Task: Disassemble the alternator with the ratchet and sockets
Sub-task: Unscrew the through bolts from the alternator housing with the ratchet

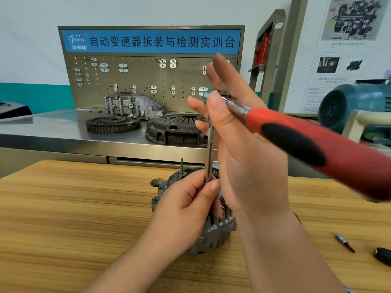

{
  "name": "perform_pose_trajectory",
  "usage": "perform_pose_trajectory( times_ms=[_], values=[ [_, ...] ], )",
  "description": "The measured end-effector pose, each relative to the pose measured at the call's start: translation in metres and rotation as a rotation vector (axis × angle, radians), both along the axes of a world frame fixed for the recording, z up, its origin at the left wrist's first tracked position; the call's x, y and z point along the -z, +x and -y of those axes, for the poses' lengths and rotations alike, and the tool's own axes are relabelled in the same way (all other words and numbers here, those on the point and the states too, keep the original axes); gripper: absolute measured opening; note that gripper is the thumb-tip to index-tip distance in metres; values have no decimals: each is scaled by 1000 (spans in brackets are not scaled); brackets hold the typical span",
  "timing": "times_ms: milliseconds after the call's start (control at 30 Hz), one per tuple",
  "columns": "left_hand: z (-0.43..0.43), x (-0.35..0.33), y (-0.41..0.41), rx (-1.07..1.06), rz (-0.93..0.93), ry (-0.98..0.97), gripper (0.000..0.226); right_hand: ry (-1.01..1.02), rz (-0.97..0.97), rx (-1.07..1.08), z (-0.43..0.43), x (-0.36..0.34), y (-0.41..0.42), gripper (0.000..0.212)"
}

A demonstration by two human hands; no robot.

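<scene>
Left fingers [194, 180] pinch extension bar [210, 149] (ratchet [317, 144] atop) above alternator [213, 235].

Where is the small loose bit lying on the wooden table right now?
Head view, lower right: the small bit lies on the wooden table, beside a black object at the right edge, well right of the alternator.

Auto training workshop; pegboard [135, 81], clutch parts [175, 129]
</scene>
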State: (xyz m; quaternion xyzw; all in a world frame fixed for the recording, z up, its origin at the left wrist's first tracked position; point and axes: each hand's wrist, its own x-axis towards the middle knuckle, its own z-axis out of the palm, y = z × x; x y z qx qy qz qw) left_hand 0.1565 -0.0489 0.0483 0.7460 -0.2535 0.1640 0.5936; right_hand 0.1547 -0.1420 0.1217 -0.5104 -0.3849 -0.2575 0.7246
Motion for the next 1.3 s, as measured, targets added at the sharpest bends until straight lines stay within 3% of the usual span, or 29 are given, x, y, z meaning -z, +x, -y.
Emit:
perform_pose_trajectory(
  times_ms=[133, 233, 367, 467, 633, 733, 867, 967, 1133, 1300],
  values=[
    [-2, -1, -2, 89, 9, -51, 24, 69, -151, -159, 3, 1, 0, 30],
    [-3, 0, -3, 130, 38, -49, 35, 60, -225, -171, 2, 3, 0, 41],
    [0, 0, -1, 53, 51, -5, 27, 27, -117, -82, -1, 2, -1, 28],
    [2, 1, 1, 24, 55, 0, 28, -26, -11, -14, -2, 1, -1, 36],
    [-5, 4, 0, 134, 28, -37, 42, 61, -158, -146, -1, 3, 0, 35],
    [-6, 3, -1, 112, 43, -12, 39, 73, -224, -149, 1, 4, 2, 37],
    [-3, 1, -1, 55, 64, -11, 33, 38, -148, -46, 0, 3, 1, 26],
    [-1, 0, -1, -1, 62, -19, 23, -27, -45, 5, -1, 1, 0, 31],
    [-1, -1, -4, 67, 40, -48, 23, 55, -196, -139, 2, 1, 0, 31],
    [-3, -1, -4, 82, 75, -20, 31, 49, -249, -114, 3, 2, 1, 36]
  ],
)
